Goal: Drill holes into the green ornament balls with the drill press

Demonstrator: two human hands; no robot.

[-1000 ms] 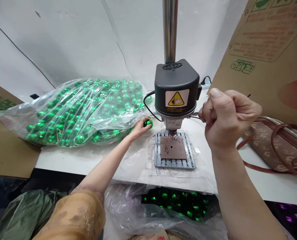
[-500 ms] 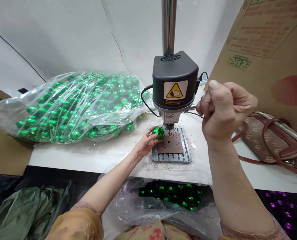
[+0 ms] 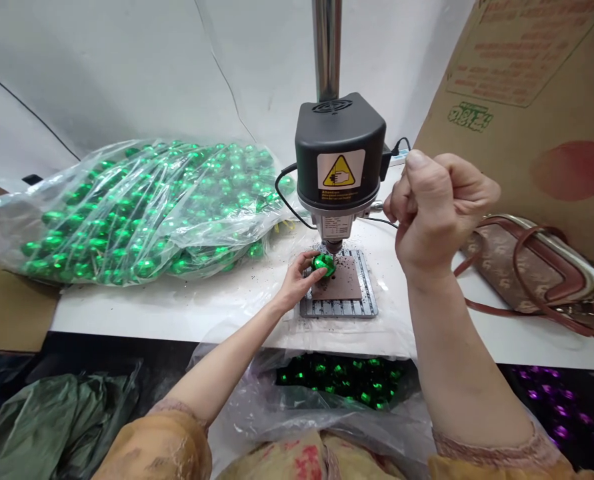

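My left hand (image 3: 299, 279) has its fingers closed round a shiny green faceted ball (image 3: 323, 265). The ball is just under the chuck of a small black bench drill press (image 3: 341, 157), above its slotted metal base (image 3: 369, 293). A brown square board (image 3: 344, 283) with a dark hole lies on that base, sprinkled with dark crumbs. The ball hides part of the bit's tip, so contact cannot be made out. To the right of the motor housing, my right hand (image 3: 434, 213) is closed in a fist at the end of the metal lever (image 3: 375, 208); its grip is hidden by the fingers.
A clear plastic bag (image 3: 151, 213) of green balls fills the table's left side. Below the front edge hangs an open bag of green balls (image 3: 344, 377). A brown handbag (image 3: 531, 273) and a large carton (image 3: 541, 80) stand right. Purple balls (image 3: 559, 407) show lower right.
My left hand has brought the green ball rightward, from beside the drill bit to under the chuck. My right hand stays closed by the lever. The whole view has shifted slightly.
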